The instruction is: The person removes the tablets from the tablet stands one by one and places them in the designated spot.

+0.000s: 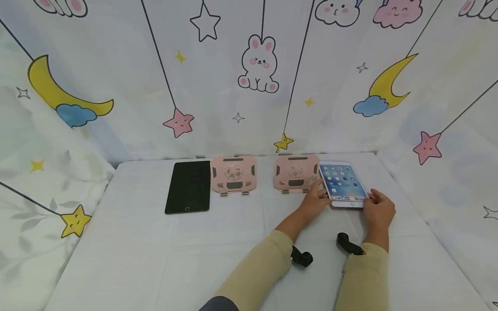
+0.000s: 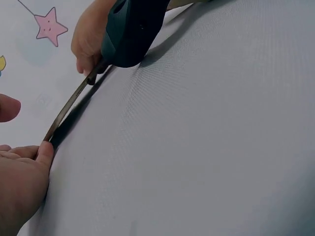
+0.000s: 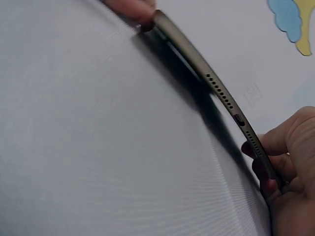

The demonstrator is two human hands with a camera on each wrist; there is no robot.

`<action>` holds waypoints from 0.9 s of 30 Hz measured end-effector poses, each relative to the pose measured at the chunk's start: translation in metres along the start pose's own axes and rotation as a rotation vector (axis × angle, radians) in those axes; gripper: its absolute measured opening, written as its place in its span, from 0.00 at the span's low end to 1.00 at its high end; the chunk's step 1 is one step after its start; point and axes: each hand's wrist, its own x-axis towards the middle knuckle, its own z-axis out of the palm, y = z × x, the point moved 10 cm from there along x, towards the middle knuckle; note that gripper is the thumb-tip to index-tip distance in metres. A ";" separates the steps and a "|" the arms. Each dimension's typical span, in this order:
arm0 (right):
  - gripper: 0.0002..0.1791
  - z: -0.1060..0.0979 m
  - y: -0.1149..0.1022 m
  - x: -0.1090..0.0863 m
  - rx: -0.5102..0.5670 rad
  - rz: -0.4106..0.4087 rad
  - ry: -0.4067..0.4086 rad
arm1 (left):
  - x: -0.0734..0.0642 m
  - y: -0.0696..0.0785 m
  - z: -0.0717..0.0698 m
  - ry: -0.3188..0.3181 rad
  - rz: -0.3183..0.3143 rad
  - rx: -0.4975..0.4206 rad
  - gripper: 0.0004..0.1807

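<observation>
A white tablet point(image 1: 342, 181) with its screen lit lies at the right of the table, app icons showing. My left hand point(image 1: 316, 202) holds its lower left corner, and my right hand point(image 1: 379, 211) grips the lower right corner. The right wrist view shows the tablet's thin edge point(image 3: 224, 93) with a port and speaker holes, a dark gap and shadow beneath it. There my right thumb point(image 3: 278, 140) lies on one face and fingertips curl under the other. In the left wrist view, my left hand point(image 2: 24, 187) touches the near end of the edge.
A pink tablet case point(image 1: 296, 172) lies just left of the lit tablet. Farther left are a second pink case point(image 1: 233, 173) and a dark-screened tablet point(image 1: 188, 188). A white cloth covers the table point(image 1: 218, 259); a patterned curtain point(image 1: 233, 86) hangs behind it.
</observation>
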 end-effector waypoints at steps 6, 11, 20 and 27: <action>0.29 0.006 -0.008 0.001 -0.057 -0.040 0.006 | -0.001 0.002 -0.001 -0.068 0.005 -0.052 0.42; 0.30 0.010 -0.010 0.000 -0.067 -0.039 0.002 | 0.000 -0.001 -0.003 -0.083 -0.022 -0.099 0.42; 0.30 0.013 -0.011 -0.001 -0.056 -0.043 0.000 | 0.004 -0.004 -0.008 -0.055 -0.052 -0.088 0.42; 0.31 0.013 -0.011 -0.001 -0.052 -0.007 -0.016 | 0.005 -0.003 -0.009 -0.056 -0.037 -0.108 0.40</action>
